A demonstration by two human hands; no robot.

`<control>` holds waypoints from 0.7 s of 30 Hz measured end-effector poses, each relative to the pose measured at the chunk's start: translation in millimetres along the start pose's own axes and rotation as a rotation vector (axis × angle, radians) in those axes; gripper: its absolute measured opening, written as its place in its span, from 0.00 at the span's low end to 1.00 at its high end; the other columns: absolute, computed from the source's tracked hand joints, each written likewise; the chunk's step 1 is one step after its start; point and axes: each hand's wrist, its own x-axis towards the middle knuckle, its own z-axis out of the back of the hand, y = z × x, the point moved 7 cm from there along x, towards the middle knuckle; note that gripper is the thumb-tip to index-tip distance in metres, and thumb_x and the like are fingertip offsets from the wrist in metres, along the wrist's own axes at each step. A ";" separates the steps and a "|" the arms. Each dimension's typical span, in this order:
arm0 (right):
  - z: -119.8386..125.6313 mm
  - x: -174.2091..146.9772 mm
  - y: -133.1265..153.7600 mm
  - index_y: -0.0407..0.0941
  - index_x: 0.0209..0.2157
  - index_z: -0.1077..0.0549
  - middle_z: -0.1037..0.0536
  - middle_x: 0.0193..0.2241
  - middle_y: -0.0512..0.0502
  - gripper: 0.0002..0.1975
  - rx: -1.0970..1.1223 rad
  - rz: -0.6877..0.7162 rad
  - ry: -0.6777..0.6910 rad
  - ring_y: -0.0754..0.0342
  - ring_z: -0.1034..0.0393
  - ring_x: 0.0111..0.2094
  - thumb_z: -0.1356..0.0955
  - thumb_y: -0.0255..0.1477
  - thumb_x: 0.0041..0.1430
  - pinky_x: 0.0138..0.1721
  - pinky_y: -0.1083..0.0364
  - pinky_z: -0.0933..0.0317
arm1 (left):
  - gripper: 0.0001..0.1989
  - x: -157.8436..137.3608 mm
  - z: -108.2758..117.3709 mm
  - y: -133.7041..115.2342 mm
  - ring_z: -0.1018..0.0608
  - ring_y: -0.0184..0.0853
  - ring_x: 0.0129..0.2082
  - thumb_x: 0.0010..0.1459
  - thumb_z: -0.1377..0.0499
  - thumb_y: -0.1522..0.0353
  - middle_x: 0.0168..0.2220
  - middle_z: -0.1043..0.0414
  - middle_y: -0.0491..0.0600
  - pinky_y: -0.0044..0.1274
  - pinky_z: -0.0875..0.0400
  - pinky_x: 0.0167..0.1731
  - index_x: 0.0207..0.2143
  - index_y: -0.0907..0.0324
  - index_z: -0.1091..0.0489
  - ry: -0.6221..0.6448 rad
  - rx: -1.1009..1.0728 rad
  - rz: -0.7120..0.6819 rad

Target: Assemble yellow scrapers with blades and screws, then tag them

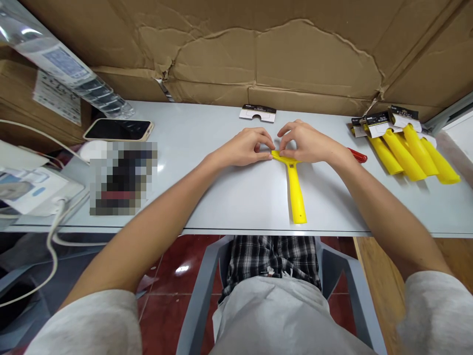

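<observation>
A yellow T-shaped plastic scraper (295,192) lies on the white table, its handle pointing toward me. My left hand (251,146) pinches the left end of the scraper's head between thumb and fingertips. Over the middle of that head, my right hand (305,142) has its thumb and fingers closed on the upper edge. Whether a small part sits between the fingertips cannot be made out. Behind both hands lies a black-and-white cardboard header card (257,113). Partly covered by my right forearm is a red tool (357,155).
Several yellow scrapers with header cards (414,150) are piled at the right. On the left are a phone (118,129), a pixelated dark item (123,178), a white box with cables (40,185) and a leaning water bottle (70,64). Cardboard (295,59) stands along the back edge.
</observation>
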 end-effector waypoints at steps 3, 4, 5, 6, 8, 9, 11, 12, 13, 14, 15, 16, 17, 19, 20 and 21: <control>0.5 0.0 -2.0 0.44 0.45 0.12 0.23 0.62 0.40 0.16 -0.006 0.030 -0.024 0.45 0.35 0.63 0.29 0.38 0.68 0.71 0.45 0.45 | 0.17 0.0 0.6 1.7 0.20 0.37 0.37 0.64 0.30 0.56 0.52 0.17 0.53 0.32 0.27 0.42 0.50 0.53 0.13 0.007 0.002 0.021; 1.0 -0.1 -2.5 0.44 0.45 0.11 0.23 0.61 0.40 0.17 -0.006 0.043 -0.034 0.46 0.34 0.61 0.29 0.39 0.69 0.71 0.46 0.44 | 0.17 0.0 1.1 2.0 0.20 0.37 0.37 0.63 0.29 0.56 0.52 0.17 0.53 0.31 0.26 0.42 0.51 0.53 0.13 0.009 0.001 0.026; 1.6 -0.3 -3.0 0.43 0.45 0.11 0.23 0.61 0.40 0.17 -0.007 0.055 -0.043 0.47 0.33 0.60 0.30 0.39 0.69 0.70 0.47 0.44 | 0.18 0.1 1.6 1.8 0.20 0.37 0.37 0.63 0.29 0.55 0.52 0.17 0.54 0.31 0.26 0.42 0.52 0.53 0.13 0.008 -0.001 0.027; 2.1 -0.6 -3.5 0.43 0.45 0.11 0.22 0.60 0.40 0.17 -0.008 0.062 -0.048 0.48 0.32 0.59 0.30 0.38 0.69 0.70 0.47 0.44 | 0.19 0.1 2.3 1.2 0.20 0.37 0.37 0.63 0.29 0.55 0.52 0.17 0.54 0.32 0.25 0.43 0.53 0.53 0.13 0.005 -0.004 0.023; 3.3 -1.9 -4.6 0.44 0.46 0.11 0.22 0.60 0.41 0.17 -0.013 0.057 -0.052 0.49 0.31 0.58 0.31 0.35 0.68 0.69 0.48 0.43 | 0.20 0.1 3.5 -1.1 0.20 0.37 0.38 0.64 0.28 0.55 0.53 0.17 0.54 0.32 0.25 0.44 0.54 0.52 0.14 -0.005 -0.008 0.009; 3.9 -2.8 -5.0 0.45 0.47 0.11 0.22 0.60 0.42 0.17 -0.017 0.052 -0.053 0.49 0.31 0.58 0.32 0.33 0.68 0.69 0.49 0.42 | 0.20 0.1 3.7 -2.4 0.20 0.37 0.38 0.64 0.28 0.55 0.53 0.17 0.54 0.32 0.24 0.44 0.55 0.52 0.14 -0.010 -0.009 0.002; 4.9 -4.8 -4.5 0.47 0.48 0.11 0.22 0.61 0.43 0.18 -0.019 0.061 -0.062 0.50 0.31 0.59 0.33 0.29 0.66 0.68 0.49 0.42 | 0.19 0.1 3.4 -4.8 0.20 0.38 0.39 0.64 0.28 0.56 0.53 0.17 0.53 0.31 0.24 0.44 0.54 0.50 0.13 -0.017 -0.005 -0.009; 5.1 -5.7 -3.6 0.47 0.48 0.11 0.22 0.61 0.43 0.19 -0.018 0.077 -0.068 0.50 0.31 0.59 0.34 0.28 0.66 0.68 0.50 0.42 | 0.18 0.1 2.9 -5.8 0.20 0.38 0.39 0.64 0.28 0.57 0.53 0.18 0.53 0.31 0.25 0.43 0.54 0.50 0.13 -0.020 -0.002 -0.012; 5.0 -6.4 -2.6 0.47 0.48 0.11 0.22 0.60 0.43 0.20 -0.018 0.095 -0.073 0.50 0.31 0.59 0.34 0.27 0.66 0.68 0.50 0.42 | 0.17 0.1 2.4 -6.5 0.20 0.37 0.38 0.63 0.28 0.57 0.53 0.18 0.53 0.31 0.25 0.43 0.53 0.49 0.13 -0.021 0.000 -0.012; 4.5 -6.8 -1.8 0.46 0.48 0.11 0.22 0.60 0.43 0.20 -0.019 0.113 -0.074 0.50 0.31 0.58 0.35 0.26 0.66 0.68 0.50 0.41 | 0.16 0.1 1.9 -6.9 0.20 0.37 0.38 0.63 0.28 0.58 0.52 0.18 0.52 0.31 0.25 0.43 0.53 0.49 0.12 -0.023 0.002 -0.011; 3.8 -6.9 -1.4 0.45 0.47 0.11 0.22 0.60 0.43 0.20 -0.021 0.125 -0.074 0.51 0.31 0.58 0.35 0.26 0.66 0.67 0.51 0.41 | 0.16 0.1 1.4 -7.1 0.20 0.36 0.37 0.64 0.28 0.58 0.52 0.18 0.52 0.31 0.25 0.43 0.52 0.49 0.12 -0.023 0.002 -0.009; 3.1 -6.8 -1.5 0.45 0.47 0.11 0.22 0.60 0.43 0.20 -0.026 0.131 -0.073 0.51 0.31 0.58 0.35 0.26 0.66 0.67 0.51 0.41 | 0.15 0.1 1.0 -7.1 0.21 0.36 0.36 0.64 0.29 0.59 0.52 0.18 0.52 0.31 0.25 0.43 0.52 0.49 0.12 -0.022 0.002 -0.007; 2.4 -6.5 -1.8 0.45 0.47 0.11 0.22 0.60 0.43 0.20 -0.033 0.130 -0.070 0.51 0.31 0.58 0.35 0.26 0.66 0.67 0.51 0.41 | 0.15 0.1 0.8 -7.1 0.21 0.36 0.36 0.64 0.29 0.59 0.52 0.19 0.52 0.31 0.25 0.42 0.51 0.49 0.12 -0.021 0.000 -0.006; 1.5 -5.9 -3.1 0.45 0.47 0.11 0.22 0.60 0.43 0.20 -0.048 0.116 -0.062 0.51 0.31 0.58 0.36 0.25 0.66 0.68 0.51 0.41 | 0.14 0.2 0.7 -7.2 0.21 0.35 0.36 0.64 0.29 0.59 0.52 0.19 0.52 0.31 0.25 0.42 0.51 0.49 0.12 -0.020 -0.005 -0.006; 1.5 -5.8 -3.5 0.45 0.47 0.11 0.21 0.60 0.43 0.20 -0.053 0.109 -0.061 0.51 0.31 0.58 0.36 0.25 0.66 0.68 0.51 0.41 | 0.14 0.2 0.7 -7.1 0.21 0.35 0.35 0.65 0.29 0.59 0.52 0.19 0.52 0.31 0.25 0.42 0.51 0.49 0.12 -0.018 -0.009 -0.004; 1.6 -5.8 -3.5 0.45 0.47 0.11 0.21 0.60 0.44 0.20 -0.056 0.107 -0.062 0.52 0.31 0.58 0.36 0.25 0.66 0.68 0.52 0.41 | 0.14 0.2 0.5 -7.0 0.21 0.35 0.35 0.65 0.29 0.58 0.52 0.19 0.52 0.31 0.25 0.42 0.51 0.49 0.12 -0.015 -0.015 -0.002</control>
